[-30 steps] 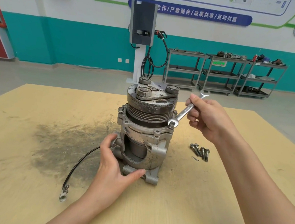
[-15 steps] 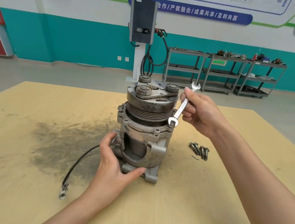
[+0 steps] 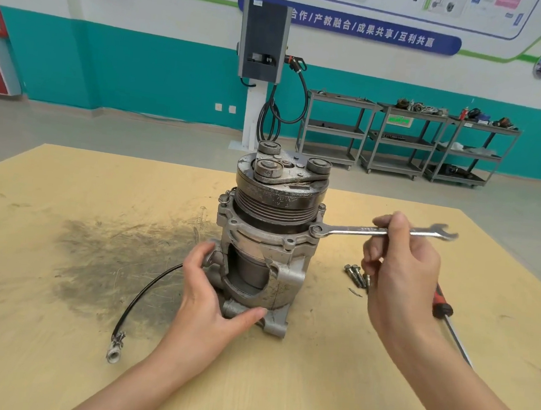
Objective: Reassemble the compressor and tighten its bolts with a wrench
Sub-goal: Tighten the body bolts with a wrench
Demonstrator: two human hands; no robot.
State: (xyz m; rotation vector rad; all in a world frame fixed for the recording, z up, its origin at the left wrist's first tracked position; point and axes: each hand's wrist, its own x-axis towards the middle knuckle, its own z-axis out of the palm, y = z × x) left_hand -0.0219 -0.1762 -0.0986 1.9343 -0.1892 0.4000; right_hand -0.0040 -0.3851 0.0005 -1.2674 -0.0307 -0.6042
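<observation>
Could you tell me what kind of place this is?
Probably an automotive training workshop: a charging post stands by the wall, metal carts hold parts, and a compressor sits on a worn wooden table.

The wrench point(image 3: 380, 232) is swung round on the bolt point(image 3: 315, 230) at the compressor point(image 3: 270, 237) flange: where its handle was earlier angled up and away toward the pulley top, it is now laid nearly level, pointing out to the right. The right hand point(image 3: 400, 270) is carried with it, lower and further right, fingers pinching the shaft. A red-handled screwdriver point(image 3: 445, 312) is now uncovered beyond the right wrist.
</observation>
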